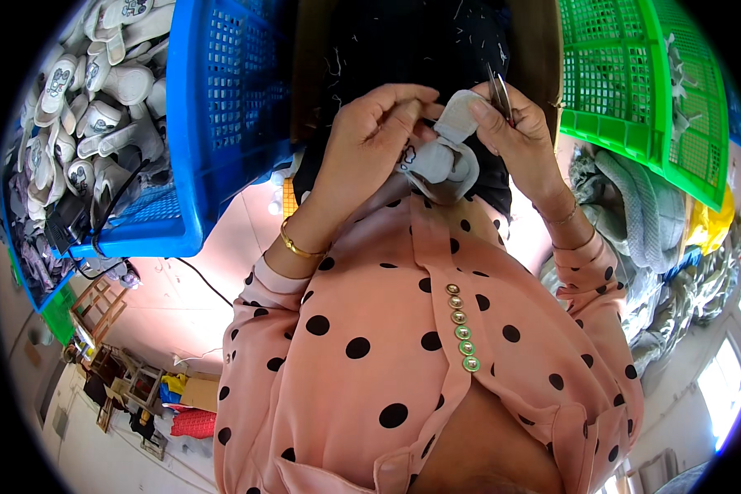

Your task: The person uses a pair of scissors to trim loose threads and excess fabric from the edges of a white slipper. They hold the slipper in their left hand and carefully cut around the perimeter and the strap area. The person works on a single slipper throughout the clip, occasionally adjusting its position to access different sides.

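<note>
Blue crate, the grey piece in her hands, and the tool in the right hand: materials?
Blue crate: moulded plastic, glossy, gridded walls. Grey piece: soft knit fabric by its matte, folding look, likely a sock. Tool in the right hand: thin shiny metal blades, probably snips.

A pale pink floor (222, 263) runs beneath a workroom crowded with wooden stools (99, 309) near a white wall (90, 453). Daylight pours through a window (729, 387) at right, beside heaped grey cloth (634, 214).
</note>
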`<act>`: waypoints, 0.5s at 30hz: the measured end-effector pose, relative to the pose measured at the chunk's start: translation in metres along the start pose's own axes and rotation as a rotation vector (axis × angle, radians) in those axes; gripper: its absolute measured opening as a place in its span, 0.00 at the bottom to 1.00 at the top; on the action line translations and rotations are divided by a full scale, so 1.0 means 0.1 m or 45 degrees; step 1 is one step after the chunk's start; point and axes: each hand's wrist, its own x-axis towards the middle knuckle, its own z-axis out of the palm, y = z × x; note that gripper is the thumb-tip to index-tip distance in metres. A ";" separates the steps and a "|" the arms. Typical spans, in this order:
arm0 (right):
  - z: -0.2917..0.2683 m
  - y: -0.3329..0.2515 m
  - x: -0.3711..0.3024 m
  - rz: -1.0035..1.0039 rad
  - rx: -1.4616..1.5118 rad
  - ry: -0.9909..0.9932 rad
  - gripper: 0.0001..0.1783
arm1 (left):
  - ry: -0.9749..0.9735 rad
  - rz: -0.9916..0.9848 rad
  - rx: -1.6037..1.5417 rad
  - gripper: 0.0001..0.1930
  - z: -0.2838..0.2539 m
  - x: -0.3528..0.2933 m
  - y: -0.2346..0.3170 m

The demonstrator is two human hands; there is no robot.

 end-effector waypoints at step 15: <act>0.10 -0.02 0.12 -0.216 -0.686 0.251 0.08 | 0.358 0.691 0.907 0.04 0.11 0.25 0.03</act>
